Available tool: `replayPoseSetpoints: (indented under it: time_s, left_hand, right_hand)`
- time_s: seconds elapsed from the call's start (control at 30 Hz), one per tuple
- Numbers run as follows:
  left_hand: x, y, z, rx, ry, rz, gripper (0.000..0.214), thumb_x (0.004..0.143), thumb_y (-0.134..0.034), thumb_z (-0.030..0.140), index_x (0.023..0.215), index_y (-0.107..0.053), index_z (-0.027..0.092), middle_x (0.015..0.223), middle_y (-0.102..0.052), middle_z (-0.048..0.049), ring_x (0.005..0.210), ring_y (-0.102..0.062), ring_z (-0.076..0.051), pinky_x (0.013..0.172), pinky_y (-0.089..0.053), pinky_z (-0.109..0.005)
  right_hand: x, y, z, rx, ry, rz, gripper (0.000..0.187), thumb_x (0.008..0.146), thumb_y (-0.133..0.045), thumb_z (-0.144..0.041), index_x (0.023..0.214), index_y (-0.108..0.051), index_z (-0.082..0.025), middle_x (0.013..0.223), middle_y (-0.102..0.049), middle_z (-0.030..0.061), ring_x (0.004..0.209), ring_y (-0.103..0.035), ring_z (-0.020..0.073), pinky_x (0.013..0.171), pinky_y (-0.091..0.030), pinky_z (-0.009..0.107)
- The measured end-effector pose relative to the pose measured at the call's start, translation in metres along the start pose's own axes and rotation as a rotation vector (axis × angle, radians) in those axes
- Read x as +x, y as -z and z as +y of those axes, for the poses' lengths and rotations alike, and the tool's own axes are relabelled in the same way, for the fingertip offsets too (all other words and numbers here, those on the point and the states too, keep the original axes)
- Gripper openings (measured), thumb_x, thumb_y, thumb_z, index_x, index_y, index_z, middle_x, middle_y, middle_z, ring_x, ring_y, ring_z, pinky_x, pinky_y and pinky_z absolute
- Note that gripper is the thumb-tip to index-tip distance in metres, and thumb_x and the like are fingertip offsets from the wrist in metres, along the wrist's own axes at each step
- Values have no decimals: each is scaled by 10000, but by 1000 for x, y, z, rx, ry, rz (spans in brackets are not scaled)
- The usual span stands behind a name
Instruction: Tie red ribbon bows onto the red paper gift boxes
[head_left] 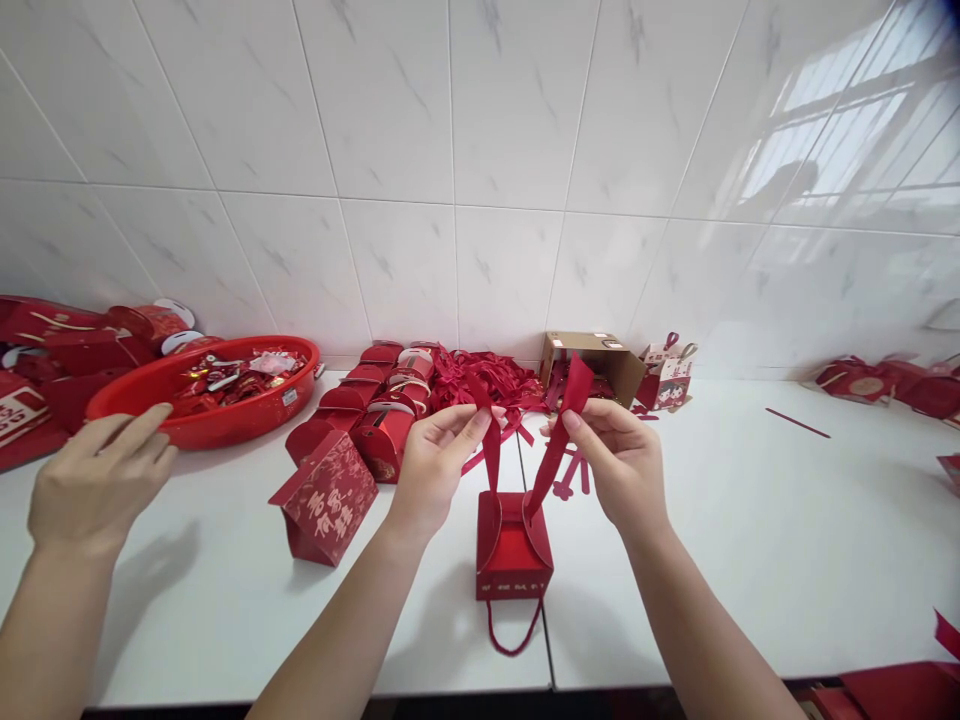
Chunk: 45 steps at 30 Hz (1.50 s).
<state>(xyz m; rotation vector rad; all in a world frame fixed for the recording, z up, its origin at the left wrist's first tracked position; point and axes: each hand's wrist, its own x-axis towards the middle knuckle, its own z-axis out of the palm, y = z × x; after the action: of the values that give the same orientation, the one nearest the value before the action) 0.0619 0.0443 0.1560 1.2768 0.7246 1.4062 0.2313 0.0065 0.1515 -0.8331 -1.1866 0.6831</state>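
Note:
A small red gift box (514,560) stands on the white table (750,540) near its front edge, top flaps up, with a red ribbon (559,440) threaded through it. My left hand (435,465) pinches the ribbon's left end above the box. My right hand (619,460) pinches the right end, which stands up past the fingers. A loop of ribbon hangs below the box over the table edge.
Another person's hand (97,480) reaches in at the far left, near a red basin (217,415) of small items. A patterned red box (326,510), a row of finished red boxes (382,410), a ribbon pile (495,380) and a cardboard carton (596,360) lie behind.

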Motion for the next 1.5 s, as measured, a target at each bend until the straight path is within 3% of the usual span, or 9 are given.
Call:
replayPoseSetpoints:
  time_s: [0.23, 0.37, 0.47, 0.6, 0.77, 0.9, 1.07, 1.23, 1.5]
  left_hand:
    - [-2, -6, 5, 20, -45, -25, 232, 771, -705, 393, 784, -738, 163, 755, -735, -50, 783, -677, -193, 796, -504, -306]
    - [-5, -6, 6, 105, -80, -80, 242, 821, -650, 382, 709, -697, 172, 629, -668, -12, 671, -623, -151, 716, -482, -266]
    - [-10, -6, 7, 263, -81, -157, 258, 828, -638, 350, 638, -662, 178, 537, -584, 20, 564, -549, -123, 621, -453, -243]
    - [-14, -7, 6, 419, -109, -183, 179, 808, -655, 307, 677, -692, 191, 622, -642, 8, 601, -571, -139, 600, -454, -242]
    - [-13, 0, 3, 507, -105, -286, 134, 822, -638, 299, 810, -737, 208, 769, -707, -19, 754, -625, -183, 700, -476, -254]
    - [-7, 11, -2, 431, 57, -431, 196, 820, -637, 315, 694, -717, 189, 638, -632, -14, 639, -548, -160, 604, -429, -245]
    - [-3, 17, -10, 206, 195, -387, 498, 887, -517, 424, 446, -543, 194, 494, -431, 12, 541, -409, -131, 604, -389, -256]
    - [-3, 17, -10, 114, 254, -442, 520, 906, -421, 482, 575, -693, 189, 715, -672, -70, 784, -598, -220, 801, -453, -319]
    - [-14, 20, -12, 614, -267, -68, 189, 806, -619, 235, 680, -753, 277, 786, -739, -25, 1003, -587, -281, 1063, -212, -407]
  right_hand:
    - [1, -1, -1, 50, -9, -5, 158, 824, -665, -343, 836, -625, -190, 737, -705, 25, 689, -695, 173, 706, -589, 340]
    - [1, -3, -2, -29, -106, -143, 215, 822, -645, -388, 818, -601, -177, 681, -655, 4, 510, -604, 113, 467, -513, 234]
    - [-1, -4, 0, -94, -125, -266, 196, 818, -644, -366, 833, -623, -172, 682, -632, 8, 547, -571, 111, 472, -477, 224]
    - [-6, -3, 3, -77, -84, -422, 156, 845, -610, -340, 867, -659, -193, 776, -643, 26, 729, -598, 162, 662, -522, 294]
    - [-6, 2, 8, -144, -70, -361, 208, 877, -569, -379, 916, -674, -205, 734, -641, 15, 671, -608, 146, 569, -515, 255]
    - [0, 13, 15, -262, 161, -447, 179, 921, -514, -276, 954, -682, -224, 774, -672, 26, 700, -625, 146, 614, -527, 277]
    - [8, 26, 22, -519, 549, -522, 288, 925, -446, -104, 1052, -660, -250, 909, -693, 55, 860, -598, 179, 737, -508, 340]
    - [9, 28, 25, -747, 652, -482, 334, 931, -415, -90, 1071, -667, -258, 935, -701, 61, 904, -582, 204, 788, -490, 384]
    - [-7, 36, 32, -671, 582, -216, 367, 897, -490, -121, 1161, -658, -314, 1039, -703, 63, 901, -643, 210, 744, -524, 367]
